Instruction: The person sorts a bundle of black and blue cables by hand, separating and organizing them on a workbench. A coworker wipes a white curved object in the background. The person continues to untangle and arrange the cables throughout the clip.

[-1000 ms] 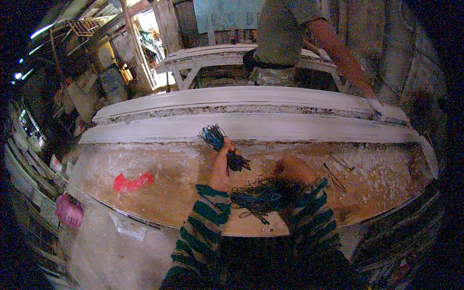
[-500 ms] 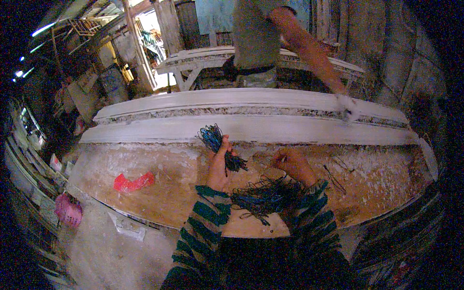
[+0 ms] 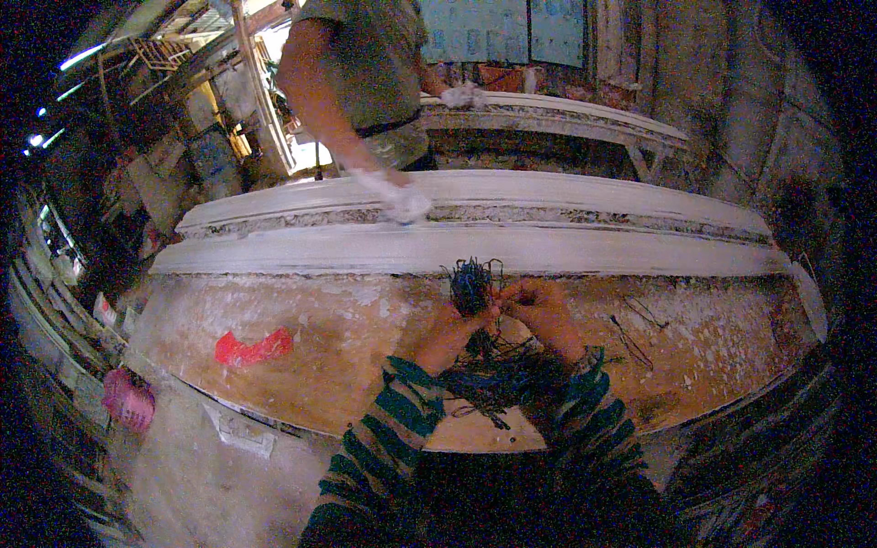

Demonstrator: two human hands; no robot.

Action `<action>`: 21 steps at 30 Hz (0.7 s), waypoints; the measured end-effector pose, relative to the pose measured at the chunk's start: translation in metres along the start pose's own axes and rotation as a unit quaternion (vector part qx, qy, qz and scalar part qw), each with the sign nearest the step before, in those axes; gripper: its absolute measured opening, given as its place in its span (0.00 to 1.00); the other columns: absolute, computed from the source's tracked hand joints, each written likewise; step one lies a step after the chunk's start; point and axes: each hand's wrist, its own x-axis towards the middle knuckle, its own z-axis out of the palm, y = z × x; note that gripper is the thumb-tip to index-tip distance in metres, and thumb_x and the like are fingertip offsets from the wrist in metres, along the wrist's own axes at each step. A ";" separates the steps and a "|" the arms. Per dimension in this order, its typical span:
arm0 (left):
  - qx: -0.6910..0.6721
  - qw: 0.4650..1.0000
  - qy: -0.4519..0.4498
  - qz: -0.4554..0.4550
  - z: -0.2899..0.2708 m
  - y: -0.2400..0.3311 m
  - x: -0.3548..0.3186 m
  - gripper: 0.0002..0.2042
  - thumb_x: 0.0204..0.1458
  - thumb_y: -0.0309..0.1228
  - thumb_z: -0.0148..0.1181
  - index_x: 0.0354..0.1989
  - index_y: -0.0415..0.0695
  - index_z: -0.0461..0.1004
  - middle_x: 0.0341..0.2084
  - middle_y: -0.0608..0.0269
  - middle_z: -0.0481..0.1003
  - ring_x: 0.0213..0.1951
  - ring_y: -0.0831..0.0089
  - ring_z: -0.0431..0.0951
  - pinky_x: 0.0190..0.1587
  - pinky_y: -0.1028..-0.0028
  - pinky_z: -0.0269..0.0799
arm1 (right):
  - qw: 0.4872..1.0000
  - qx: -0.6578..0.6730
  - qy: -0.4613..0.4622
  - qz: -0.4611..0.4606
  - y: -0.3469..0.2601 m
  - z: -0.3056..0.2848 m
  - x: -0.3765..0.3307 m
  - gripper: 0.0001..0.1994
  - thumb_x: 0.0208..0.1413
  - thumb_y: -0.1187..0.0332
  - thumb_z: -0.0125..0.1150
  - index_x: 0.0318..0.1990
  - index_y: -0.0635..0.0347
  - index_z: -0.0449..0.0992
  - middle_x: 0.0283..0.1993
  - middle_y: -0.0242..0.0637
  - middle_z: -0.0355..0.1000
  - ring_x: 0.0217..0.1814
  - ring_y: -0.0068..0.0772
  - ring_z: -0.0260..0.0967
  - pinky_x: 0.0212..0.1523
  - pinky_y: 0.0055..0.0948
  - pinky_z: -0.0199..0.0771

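My left hand (image 3: 446,334) is wrapped around a bundle of dark blue-black looped cords (image 3: 471,287), whose loops stick up above the fist. Close against it on the right, my right hand (image 3: 546,312) has its fingertips pinched together beside the bundle. What they grip is too small to make out. Beneath both hands, between my forearms, lies a tangled pile of the same dark cords (image 3: 504,378). A few loose cord strands (image 3: 630,343) rest on the worn wooden board (image 3: 347,315) to the right.
A red curved piece (image 3: 254,347) lies on the board's left part. Long white mouldings (image 3: 301,250) run across behind it. Over them reaches a co-worker's white-covered hand (image 3: 404,203). A pink basket (image 3: 130,400) stands low at the left.
My left hand has moved right with the bundle, now more upright, and meets my right hand, which stays nearly in place. The co-worker has shifted left, one hand sweeping left along the moulding.
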 end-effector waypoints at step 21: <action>-0.025 0.999 0.026 0.001 -0.002 -0.022 0.005 0.17 0.50 0.43 0.59 0.41 0.43 0.70 0.31 0.67 0.71 0.35 0.76 0.70 0.39 0.74 0.67 | 0.998 0.035 -0.015 -0.051 -0.009 0.008 -0.003 0.04 0.44 0.74 0.62 0.30 0.62 0.76 0.30 0.31 0.74 0.33 0.22 0.69 0.36 0.24 0.68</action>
